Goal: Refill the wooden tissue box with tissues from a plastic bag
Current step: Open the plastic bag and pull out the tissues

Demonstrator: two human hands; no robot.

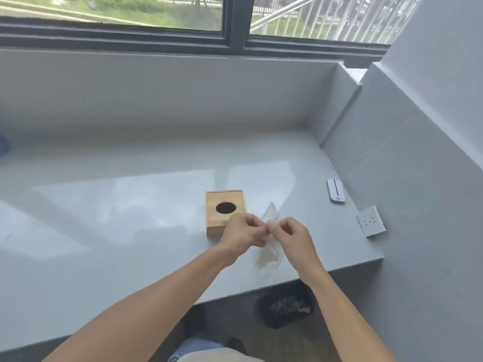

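Observation:
A square wooden tissue box (222, 202) with a dark round hole in its lid stands on the pale grey counter (104, 205). Just right of it and nearer to me, both hands pinch a clear plastic bag (270, 253). My left hand (243, 233) grips the bag's left side and covers the box's near right corner. My right hand (292, 235) grips the right side, fingertips almost meeting the left hand's. The bag hangs above the counter, one end sticking up behind my fingers. Whether tissues are in it I cannot tell.
A white flat device (335, 190) lies at the counter's right edge, and a white wall socket (371, 221) sits on the side wall beside it. A black bin (285, 305) with scraps stands on the floor below the counter's front edge. A window runs behind.

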